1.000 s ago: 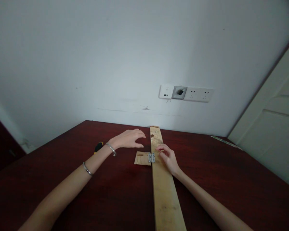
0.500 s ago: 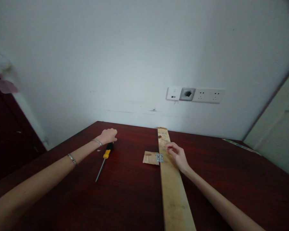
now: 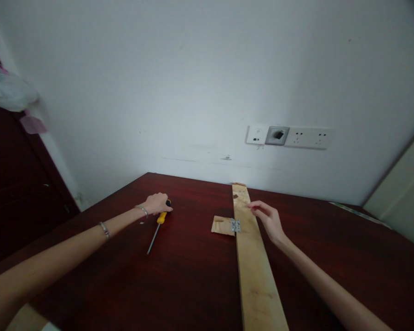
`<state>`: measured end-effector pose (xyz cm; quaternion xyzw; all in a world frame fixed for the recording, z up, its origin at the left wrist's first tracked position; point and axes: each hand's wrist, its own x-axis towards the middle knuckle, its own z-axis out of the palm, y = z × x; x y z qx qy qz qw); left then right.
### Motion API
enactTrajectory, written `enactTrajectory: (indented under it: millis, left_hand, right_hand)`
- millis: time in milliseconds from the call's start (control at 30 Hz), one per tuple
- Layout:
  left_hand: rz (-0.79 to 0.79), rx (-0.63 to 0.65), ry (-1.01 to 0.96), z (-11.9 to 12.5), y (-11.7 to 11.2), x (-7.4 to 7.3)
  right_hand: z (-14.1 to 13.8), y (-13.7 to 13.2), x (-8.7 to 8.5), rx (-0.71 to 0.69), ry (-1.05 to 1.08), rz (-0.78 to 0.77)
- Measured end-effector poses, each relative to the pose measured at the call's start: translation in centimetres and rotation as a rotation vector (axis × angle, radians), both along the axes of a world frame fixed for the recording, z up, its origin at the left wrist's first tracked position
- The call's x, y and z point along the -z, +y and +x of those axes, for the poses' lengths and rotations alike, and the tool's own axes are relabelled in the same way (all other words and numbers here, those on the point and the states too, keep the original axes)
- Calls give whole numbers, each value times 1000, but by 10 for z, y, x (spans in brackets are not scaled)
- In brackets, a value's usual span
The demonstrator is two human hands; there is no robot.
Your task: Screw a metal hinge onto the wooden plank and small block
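Note:
My left hand (image 3: 156,203) is closed around the black part of a screwdriver (image 3: 162,217) with a yellow and black handle. Its metal shaft points toward me, low over the table. A long wooden board (image 3: 257,262) runs from near the wall toward me. A metal hinge (image 3: 235,225) joins it to a small wooden piece (image 3: 221,225) on its left side. Over the board's right edge, beyond the hinge, my right hand (image 3: 268,219) has thumb and fingertips pinched together. Whatever may be between those fingertips is too small to make out.
The dark red table (image 3: 189,280) meets a white wall (image 3: 193,92) at the back. Wall sockets (image 3: 307,138) sit above its right half. A flat strip (image 3: 360,214) lies near the right back corner. At far left, a plastic bag (image 3: 10,89) hangs by a dark door (image 3: 17,179).
My left hand has come down onto the screwdriver's handle and closed on it. My right hand's fingertips have drawn together over the board. The whole view has shifted slightly.

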<state>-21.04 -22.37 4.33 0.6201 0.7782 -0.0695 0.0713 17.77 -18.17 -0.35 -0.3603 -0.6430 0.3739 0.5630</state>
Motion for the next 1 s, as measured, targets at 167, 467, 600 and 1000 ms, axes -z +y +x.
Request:
enactTrajectory:
  millis: [167,467,600,1000]
  left_hand:
    - [24,-3,28,6,-5,3]
    - [201,10,25,8,-8,-2]
    - [320,46,-20,22,0,-30]
    - [679,408,-692,157,32,-112]
  right_hand:
    - [3,3,-3,-5,38,-33]
    - [7,9,-11,14,133,-83]
    - [-4,9,-24,5,155,-121]
    - [-61,1,-86,-231,125,-224]
